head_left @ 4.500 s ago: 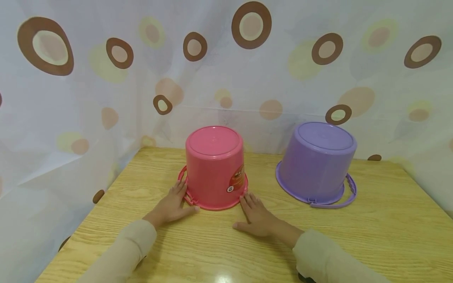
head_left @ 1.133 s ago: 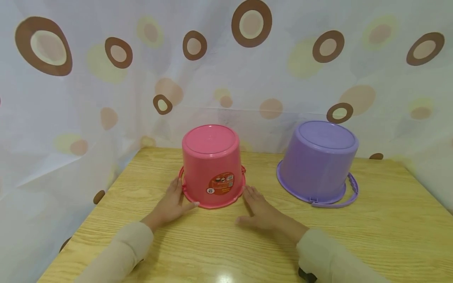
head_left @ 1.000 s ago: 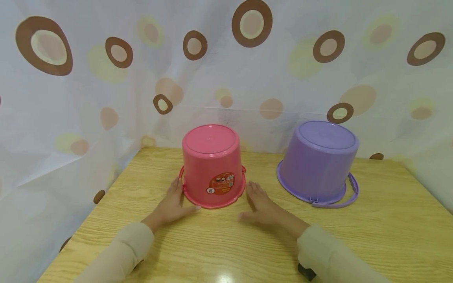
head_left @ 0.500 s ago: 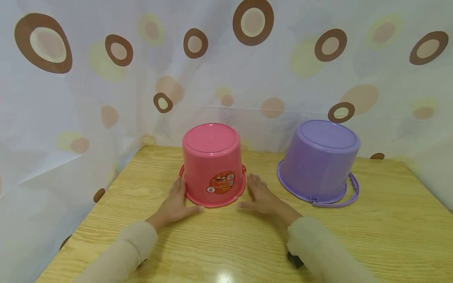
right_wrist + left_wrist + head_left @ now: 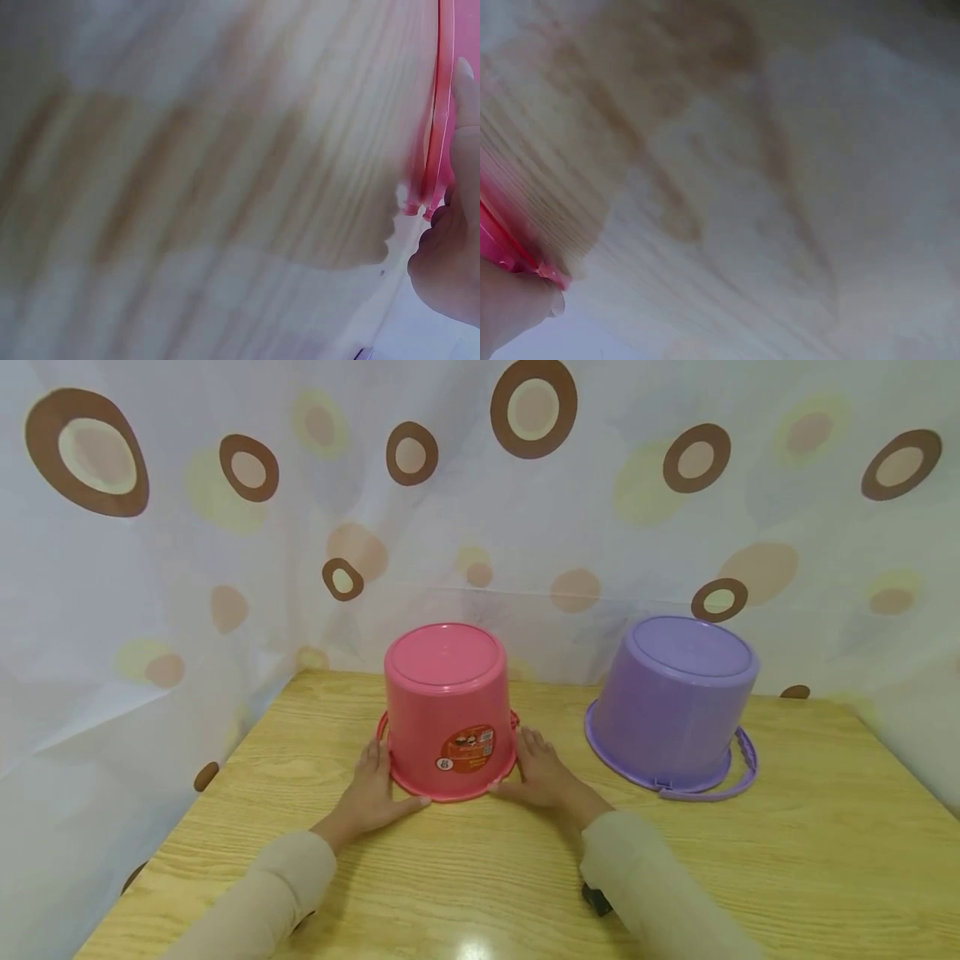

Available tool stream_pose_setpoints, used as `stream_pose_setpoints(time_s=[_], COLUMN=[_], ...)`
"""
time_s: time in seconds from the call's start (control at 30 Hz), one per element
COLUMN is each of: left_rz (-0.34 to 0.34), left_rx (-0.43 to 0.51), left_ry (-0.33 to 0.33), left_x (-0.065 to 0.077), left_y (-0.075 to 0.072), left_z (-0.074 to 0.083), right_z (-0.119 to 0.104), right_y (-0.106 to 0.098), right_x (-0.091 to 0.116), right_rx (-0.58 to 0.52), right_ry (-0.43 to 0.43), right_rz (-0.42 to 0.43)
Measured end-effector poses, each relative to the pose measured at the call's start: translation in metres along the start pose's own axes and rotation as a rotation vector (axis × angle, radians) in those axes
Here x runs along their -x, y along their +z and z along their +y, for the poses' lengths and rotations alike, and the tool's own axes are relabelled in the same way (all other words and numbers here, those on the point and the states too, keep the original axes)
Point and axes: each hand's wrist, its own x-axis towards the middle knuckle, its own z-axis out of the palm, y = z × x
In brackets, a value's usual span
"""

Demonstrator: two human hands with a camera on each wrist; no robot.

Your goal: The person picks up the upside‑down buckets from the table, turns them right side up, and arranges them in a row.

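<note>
A pink bucket [image 5: 442, 727] stands upside down on the wooden table, its red label [image 5: 472, 748] facing front and a little right. My left hand [image 5: 369, 793] lies along the bucket's lower left side, fingers straight and thumb spread toward the front rim. On the other side my right hand [image 5: 542, 774] rests against the lower right of the rim, fingers extended. The wrist views show a bit of each hand at the pink rim: the left thumb [image 5: 517, 304] in one, the right fingers [image 5: 446, 259] in the other. The bucket's handle [image 5: 382, 727] pokes out at the left.
To the right, a purple bucket [image 5: 675, 702] also stands upside down, slightly tilted in view, with its handle [image 5: 742, 777] down on the table [image 5: 465, 877]. A patterned curtain [image 5: 480, 527] hangs behind and along the left.
The pink bucket has turned, its label shifting from the right side toward the front. My right hand came off the rim, moved farther back and now touches it again; the left stayed beside it.
</note>
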Motion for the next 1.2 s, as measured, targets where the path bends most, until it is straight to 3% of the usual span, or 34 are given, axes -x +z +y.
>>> stream_pose_setpoints(time_s=[0.3,0.5,0.73,1.2], left_rz=[-0.005,0.007,-0.036,-0.058], left_rx=[0.014,0.014,-0.007,-0.005], left_ry=[-0.019,-0.011,-0.032,-0.048], left_x=[-0.001,-0.001,0.000,-0.003], left_y=[0.000,0.000,-0.004,-0.007], left_z=[0.003,0.002,0.005,0.005], right_z=[-0.009,-0.010,-0.012,-0.019], right_y=[-0.003,-0.002,-0.002,0.001], right_x=[-0.004,-0.002,-0.001,0.000], right_rx=[0.032,0.049,0.046,0.045], right_ry=[0.101,0.104,0.105,0.153], right_rz=[-0.069,-0.080,-0.095,-0.091])
